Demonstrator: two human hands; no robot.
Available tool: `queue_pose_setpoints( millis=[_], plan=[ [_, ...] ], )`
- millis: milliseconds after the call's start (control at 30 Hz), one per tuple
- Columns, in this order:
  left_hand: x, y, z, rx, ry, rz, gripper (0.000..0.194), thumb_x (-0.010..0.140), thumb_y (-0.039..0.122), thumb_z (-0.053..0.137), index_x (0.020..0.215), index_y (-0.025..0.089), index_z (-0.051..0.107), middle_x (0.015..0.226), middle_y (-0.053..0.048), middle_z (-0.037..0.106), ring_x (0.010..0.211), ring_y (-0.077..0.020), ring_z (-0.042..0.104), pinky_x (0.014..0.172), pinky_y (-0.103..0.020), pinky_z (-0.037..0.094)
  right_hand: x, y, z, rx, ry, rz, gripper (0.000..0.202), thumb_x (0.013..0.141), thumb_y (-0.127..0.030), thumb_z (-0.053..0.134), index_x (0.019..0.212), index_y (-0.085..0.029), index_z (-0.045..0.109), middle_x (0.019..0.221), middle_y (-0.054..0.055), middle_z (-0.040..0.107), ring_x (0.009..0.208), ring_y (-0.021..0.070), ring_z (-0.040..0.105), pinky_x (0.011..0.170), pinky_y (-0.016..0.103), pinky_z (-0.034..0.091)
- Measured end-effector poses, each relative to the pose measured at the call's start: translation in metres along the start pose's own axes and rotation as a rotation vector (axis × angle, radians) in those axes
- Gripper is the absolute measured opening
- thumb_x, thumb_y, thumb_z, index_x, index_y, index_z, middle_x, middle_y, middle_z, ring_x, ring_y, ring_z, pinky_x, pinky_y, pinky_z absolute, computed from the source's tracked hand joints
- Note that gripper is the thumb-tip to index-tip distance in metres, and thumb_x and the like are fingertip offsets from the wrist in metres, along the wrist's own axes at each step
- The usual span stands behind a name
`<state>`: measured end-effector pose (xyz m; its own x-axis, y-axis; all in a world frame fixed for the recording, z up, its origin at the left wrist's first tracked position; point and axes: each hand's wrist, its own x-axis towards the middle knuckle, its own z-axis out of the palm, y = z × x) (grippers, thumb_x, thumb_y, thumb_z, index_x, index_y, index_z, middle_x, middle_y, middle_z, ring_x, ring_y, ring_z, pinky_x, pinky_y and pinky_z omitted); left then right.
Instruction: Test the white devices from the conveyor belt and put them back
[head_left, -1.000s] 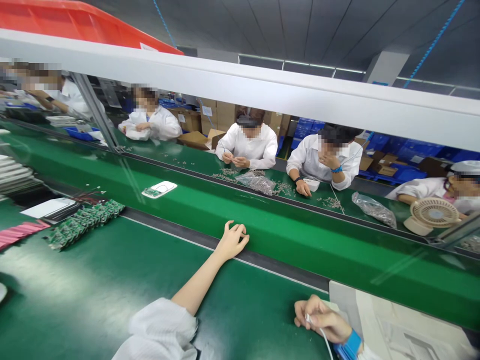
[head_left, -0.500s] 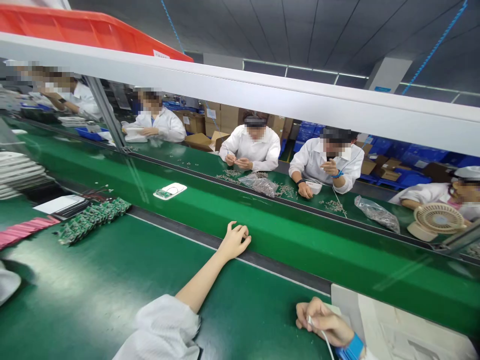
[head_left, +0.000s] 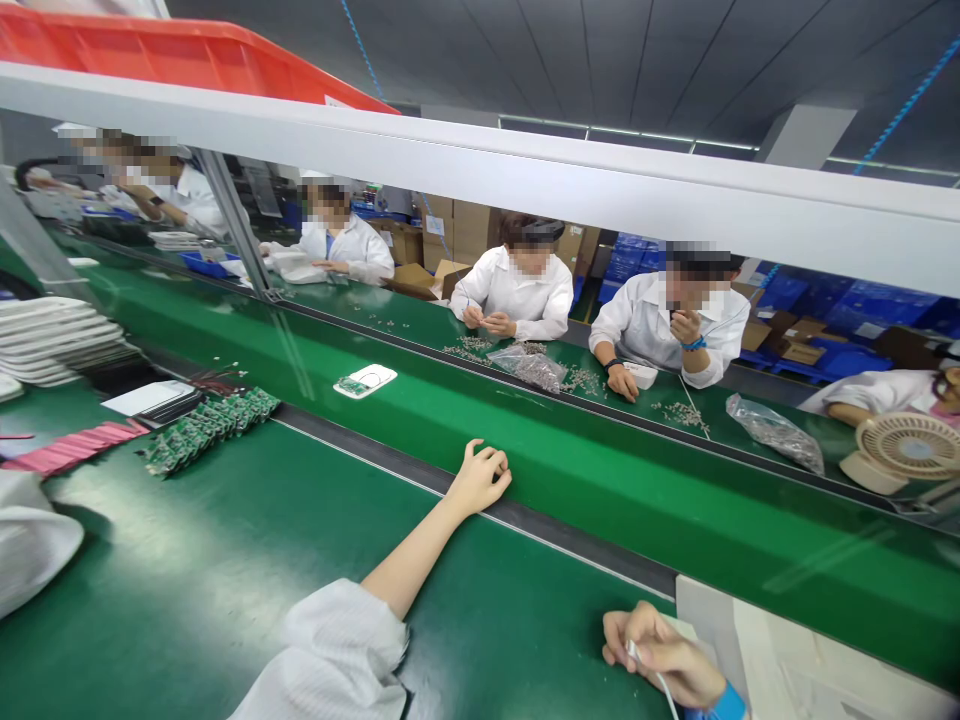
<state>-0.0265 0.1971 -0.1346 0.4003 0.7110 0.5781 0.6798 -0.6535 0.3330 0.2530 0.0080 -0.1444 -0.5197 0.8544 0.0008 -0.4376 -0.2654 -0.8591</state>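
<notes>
My left hand [head_left: 480, 478] reaches over the near black rail [head_left: 540, 525] of the green conveyor belt [head_left: 600, 480]. Its fingers are bent and spread apart with nothing between them, and the wrist lies across the rail. At lower right, my right hand [head_left: 664, 655] pinches the white plug end [head_left: 634, 651] of a white cable [head_left: 666, 695], just above the green tabletop. A blue band [head_left: 726, 703] is around that wrist. Farther left on the belt lies a white panel [head_left: 386, 376] with a small green circuit board [head_left: 351, 384] on it.
To the left are a row of green circuit boards [head_left: 214, 430], pink strips [head_left: 75, 447] and stacked white panels [head_left: 56, 335]. A pale box-like object [head_left: 780, 640] stands beside my right hand. Across the belt, co-workers [head_left: 517, 290] sit behind small metal parts and a fan [head_left: 907, 445].
The view has turned slightly left, so most things appear farther right. Both hands keep nearly the same pose; the right still pinches the cable's plug end.
</notes>
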Motion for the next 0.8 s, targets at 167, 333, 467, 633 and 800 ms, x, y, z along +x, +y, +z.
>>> queue_pose_setpoints(
  millis=[167,333,467,633,800],
  plan=[
    [0.001,-0.004,0.000,0.004,0.004,-0.007,0.008,0.076,0.016,0.045,0.070,0.022,0.046,0.061,0.005,0.060,0.074,-0.0153,0.056,0.100,-0.043,0.024,0.001,0.000,0.000,0.001,0.003,0.011,0.007,0.068,-0.020,0.068,0.068,-0.019,0.062,0.064,0.004,0.058,0.069,0.0179,0.048,0.070,0.037,0.033],
    [0.002,-0.011,-0.002,0.020,0.006,-0.028,0.009,0.075,0.016,0.045,0.069,0.020,0.050,0.059,0.005,0.060,0.073,-0.0147,0.056,0.098,-0.041,0.025,0.002,-0.002,0.001,-0.022,0.014,0.028,0.008,0.068,-0.021,0.068,0.068,-0.019,0.061,0.064,0.004,0.058,0.070,0.0178,0.048,0.070,0.037,0.033],
    [0.002,-0.013,-0.002,0.069,-0.008,-0.047,0.010,0.076,0.017,0.045,0.069,0.020,0.052,0.061,0.004,0.061,0.074,-0.0142,0.057,0.098,-0.039,0.026,0.001,-0.002,0.003,-0.014,0.014,0.036,0.009,0.067,-0.022,0.069,0.068,-0.019,0.061,0.062,0.003,0.056,0.069,0.0179,0.048,0.070,0.037,0.032],
    [0.007,-0.033,-0.012,0.219,-0.019,-0.117,0.016,0.079,0.022,0.043,0.075,0.019,0.058,0.072,-0.002,0.064,0.079,-0.0169,0.057,0.096,-0.035,0.029,0.001,-0.002,0.003,-0.017,0.022,0.032,0.009,0.066,-0.024,0.070,0.067,-0.020,0.061,0.062,0.003,0.057,0.070,0.0185,0.049,0.070,0.037,0.033],
    [0.015,-0.100,-0.053,0.416,0.082,-0.331,0.037,0.079,0.023,0.039,0.107,0.005,0.054,0.116,-0.020,0.053,0.118,-0.0314,0.038,0.100,-0.044,0.022,0.005,0.009,-0.012,-0.024,0.034,0.051,0.016,0.063,-0.031,0.073,0.064,-0.020,0.060,0.062,0.002,0.056,0.065,0.0167,0.053,0.064,0.032,0.037]
  ],
)
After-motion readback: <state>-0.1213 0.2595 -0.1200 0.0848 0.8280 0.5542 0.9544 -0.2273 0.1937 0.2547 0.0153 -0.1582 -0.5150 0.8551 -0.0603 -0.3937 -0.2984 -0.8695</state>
